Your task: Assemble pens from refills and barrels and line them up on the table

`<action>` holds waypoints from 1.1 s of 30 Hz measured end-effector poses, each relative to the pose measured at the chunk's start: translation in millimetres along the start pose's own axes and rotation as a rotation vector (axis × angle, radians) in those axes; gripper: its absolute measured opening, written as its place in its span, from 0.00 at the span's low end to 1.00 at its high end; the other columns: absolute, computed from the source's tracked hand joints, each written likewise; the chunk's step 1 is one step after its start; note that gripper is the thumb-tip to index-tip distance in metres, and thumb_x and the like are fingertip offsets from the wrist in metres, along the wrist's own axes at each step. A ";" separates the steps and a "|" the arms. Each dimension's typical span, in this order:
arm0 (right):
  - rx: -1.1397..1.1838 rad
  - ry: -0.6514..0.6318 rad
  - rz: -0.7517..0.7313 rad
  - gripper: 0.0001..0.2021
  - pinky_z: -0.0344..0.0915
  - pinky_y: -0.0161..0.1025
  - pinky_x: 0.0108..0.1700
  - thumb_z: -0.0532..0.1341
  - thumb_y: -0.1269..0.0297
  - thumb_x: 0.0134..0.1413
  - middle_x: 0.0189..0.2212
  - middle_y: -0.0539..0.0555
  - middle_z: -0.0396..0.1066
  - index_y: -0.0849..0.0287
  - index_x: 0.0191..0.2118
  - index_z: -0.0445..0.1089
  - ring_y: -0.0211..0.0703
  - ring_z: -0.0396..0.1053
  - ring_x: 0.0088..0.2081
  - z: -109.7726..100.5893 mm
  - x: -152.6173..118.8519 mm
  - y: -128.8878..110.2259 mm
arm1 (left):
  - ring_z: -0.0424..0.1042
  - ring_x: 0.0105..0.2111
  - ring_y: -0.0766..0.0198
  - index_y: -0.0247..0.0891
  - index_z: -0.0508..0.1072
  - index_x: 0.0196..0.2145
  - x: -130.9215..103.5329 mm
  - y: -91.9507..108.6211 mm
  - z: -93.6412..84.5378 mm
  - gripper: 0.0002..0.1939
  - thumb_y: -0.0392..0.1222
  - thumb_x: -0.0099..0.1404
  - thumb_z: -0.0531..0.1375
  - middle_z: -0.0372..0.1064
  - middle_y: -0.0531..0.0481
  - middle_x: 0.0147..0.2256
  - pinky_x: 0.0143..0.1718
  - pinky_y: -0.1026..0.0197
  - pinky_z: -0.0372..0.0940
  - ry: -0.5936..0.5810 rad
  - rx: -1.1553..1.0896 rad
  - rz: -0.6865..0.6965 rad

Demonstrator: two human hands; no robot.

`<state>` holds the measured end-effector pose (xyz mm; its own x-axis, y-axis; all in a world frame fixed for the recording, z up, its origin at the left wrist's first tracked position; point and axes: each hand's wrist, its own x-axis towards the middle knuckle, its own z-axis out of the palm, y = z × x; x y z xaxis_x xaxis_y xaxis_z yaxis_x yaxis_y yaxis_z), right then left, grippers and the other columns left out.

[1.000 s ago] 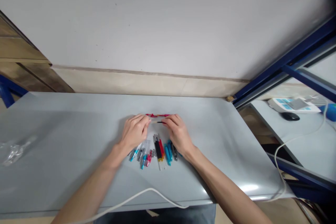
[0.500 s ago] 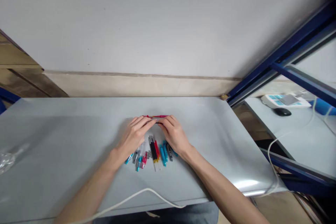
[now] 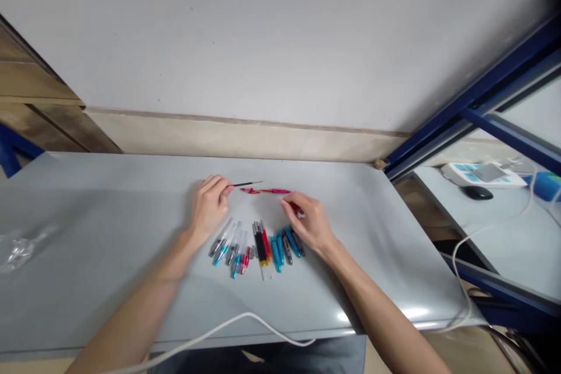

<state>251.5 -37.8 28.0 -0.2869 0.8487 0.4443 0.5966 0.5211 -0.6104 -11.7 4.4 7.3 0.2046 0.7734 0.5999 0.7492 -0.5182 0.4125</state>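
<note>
My left hand (image 3: 210, 203) is closed, its fingertips pinching one end of a thin black pen refill (image 3: 244, 184) with a pale, narrow tip that points right. My right hand (image 3: 312, 221) is apart from it, fingers curled together; a small dark red bit shows between them, too hidden to name. Just beyond the hands lie red pen parts (image 3: 277, 191) in a line. Nearer me are clear pen barrels (image 3: 228, 239) with coloured ends, a bunch of black and red refills (image 3: 260, 243), and teal and grey pen parts (image 3: 280, 247) under my right hand.
A white cable (image 3: 248, 314) crosses the front edge of the grey table (image 3: 131, 245). Crumpled clear plastic (image 3: 17, 252) lies at the far left. Past the blue frame (image 3: 495, 123) on the right, another table holds a black mouse (image 3: 477, 193) and a white device (image 3: 460, 174).
My hands have moved apart, the left to the left with the black refill and the right to the right. More of the pen parts on the table now shows.
</note>
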 end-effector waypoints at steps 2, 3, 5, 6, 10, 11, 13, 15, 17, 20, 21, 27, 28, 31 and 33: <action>-0.029 -0.130 -0.046 0.16 0.54 0.36 0.29 0.54 0.60 0.71 0.22 0.48 0.63 0.58 0.31 0.70 0.37 0.56 0.23 3.1 -4.5 -7.3 | 0.66 0.35 0.60 0.39 0.70 0.32 0.3 -1.1 1.6 0.11 0.33 0.72 0.53 0.68 0.51 0.31 0.40 0.57 0.60 -0.007 -0.038 -0.016; -0.037 -0.196 -0.076 0.17 0.53 0.36 0.29 0.54 0.59 0.71 0.21 0.48 0.63 0.58 0.30 0.70 0.36 0.56 0.22 5.4 -6.3 -10.8 | 0.66 0.35 0.60 0.39 0.70 0.32 0.4 -1.1 2.3 0.11 0.33 0.72 0.53 0.68 0.50 0.31 0.40 0.57 0.60 -0.008 -0.045 -0.020; -0.023 -0.303 -0.130 0.16 0.55 0.35 0.31 0.54 0.59 0.72 0.25 0.50 0.68 0.58 0.33 0.72 0.37 0.61 0.24 9.9 -8.2 -17.2 | 0.66 0.36 0.59 0.39 0.70 0.32 0.5 -0.4 3.3 0.10 0.32 0.71 0.53 0.69 0.50 0.31 0.40 0.57 0.60 -0.014 -0.049 -0.021; -0.009 -0.335 -0.144 0.14 0.57 0.35 0.33 0.53 0.61 0.72 0.28 0.51 0.71 0.58 0.36 0.73 0.38 0.64 0.27 11.8 -8.5 -20.3 | 0.67 0.36 0.59 0.39 0.70 0.32 0.6 0.0 3.5 0.10 0.32 0.71 0.53 0.69 0.50 0.31 0.40 0.57 0.60 -0.021 -0.052 -0.019; 0.032 -0.405 -0.067 0.08 0.59 0.34 0.33 0.56 0.66 0.70 0.31 0.51 0.74 0.57 0.48 0.72 0.39 0.67 0.28 15.1 -7.6 -31.4 | 0.67 0.35 0.59 0.39 0.70 0.31 0.7 0.5 4.2 0.10 0.30 0.69 0.53 0.69 0.50 0.31 0.40 0.58 0.61 -0.055 -0.059 -0.010; 0.037 -0.412 -0.046 0.07 0.59 0.34 0.32 0.58 0.65 0.69 0.28 0.50 0.73 0.57 0.46 0.72 0.39 0.66 0.26 15.5 -7.3 -33.2 | 0.67 0.35 0.59 0.39 0.70 0.31 0.7 0.4 4.7 0.11 0.30 0.69 0.53 0.69 0.50 0.31 0.40 0.58 0.61 -0.060 -0.054 -0.007; 0.059 -0.413 -0.056 0.07 0.58 0.34 0.31 0.62 0.61 0.67 0.25 0.49 0.71 0.58 0.39 0.74 0.38 0.64 0.25 16.7 -6.8 -34.7 | 0.67 0.35 0.59 0.39 0.70 0.31 0.5 -0.1 5.7 0.11 0.30 0.68 0.53 0.69 0.50 0.31 0.40 0.58 0.60 -0.070 -0.044 0.002; 0.108 -0.400 -0.110 0.09 0.60 0.35 0.33 0.62 0.62 0.66 0.27 0.51 0.72 0.58 0.34 0.74 0.40 0.66 0.29 18.7 -6.8 -33.8 | 0.67 0.35 0.59 0.39 0.69 0.30 0.3 -0.2 6.7 0.11 0.29 0.68 0.53 0.68 0.50 0.30 0.40 0.58 0.60 -0.083 -0.040 0.011; 0.166 -0.385 -0.142 0.09 0.62 0.35 0.37 0.61 0.65 0.67 0.29 0.53 0.74 0.58 0.34 0.75 0.41 0.67 0.33 20.7 -7.1 -32.2 | 0.67 0.34 0.60 0.39 0.69 0.30 0.0 0.3 7.3 0.11 0.29 0.68 0.53 0.68 0.51 0.30 0.39 0.58 0.60 -0.092 -0.037 0.017; 0.198 -0.400 -0.117 0.08 0.64 0.36 0.39 0.59 0.71 0.67 0.32 0.53 0.75 0.58 0.38 0.76 0.42 0.68 0.34 22.3 -7.7 -31.9 | 0.67 0.34 0.60 0.39 0.69 0.31 -0.2 1.5 7.6 0.11 0.30 0.69 0.53 0.68 0.51 0.30 0.39 0.58 0.60 -0.093 -0.041 0.024; 0.200 -0.413 -0.093 0.08 0.64 0.36 0.39 0.59 0.72 0.67 0.33 0.54 0.74 0.58 0.39 0.76 0.41 0.69 0.34 22.5 -7.9 -32.5 | 0.67 0.34 0.60 0.39 0.69 0.31 -0.3 1.7 7.6 0.11 0.30 0.69 0.53 0.68 0.50 0.31 0.40 0.58 0.60 -0.093 -0.046 0.026; 0.262 -0.472 -0.130 0.06 0.65 0.37 0.39 0.64 0.68 0.63 0.30 0.52 0.75 0.58 0.34 0.76 0.42 0.68 0.35 24.5 -6.4 -36.0 | 0.67 0.34 0.60 0.39 0.70 0.31 0.3 1.9 7.8 0.11 0.29 0.69 0.53 0.69 0.50 0.30 0.40 0.58 0.60 -0.101 -0.066 0.009; 0.268 -0.472 -0.148 0.06 0.65 0.37 0.40 0.64 0.69 0.64 0.30 0.52 0.75 0.58 0.34 0.77 0.43 0.67 0.35 25.0 -6.1 -36.0 | 0.67 0.34 0.60 0.39 0.70 0.31 0.2 2.6 7.7 0.11 0.29 0.69 0.53 0.69 0.50 0.30 0.39 0.58 0.60 -0.103 -0.067 0.005; 0.268 -0.470 -0.152 0.08 0.66 0.38 0.41 0.61 0.71 0.65 0.32 0.52 0.77 0.58 0.35 0.77 0.43 0.67 0.36 25.1 -5.9 -35.5 | 0.68 0.34 0.60 0.39 0.70 0.31 -0.6 7.3 7.2 0.11 0.31 0.69 0.53 0.70 0.50 0.31 0.38 0.58 0.60 -0.100 -0.072 -0.009; 0.257 -0.476 -0.125 0.08 0.66 0.38 0.41 0.61 0.73 0.65 0.32 0.52 0.76 0.58 0.36 0.77 0.43 0.67 0.36 24.2 -6.0 -35.2 | 0.68 0.34 0.61 0.39 0.71 0.32 -1.7 12.3 7.1 0.11 0.32 0.70 0.53 0.71 0.50 0.32 0.37 0.59 0.60 -0.083 -0.086 -0.028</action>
<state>214.1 -59.0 30.9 -0.6862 0.6952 0.2141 0.3518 0.5748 -0.7388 1.6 -0.7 6.5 0.2382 0.8137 0.5302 0.6991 -0.5226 0.4880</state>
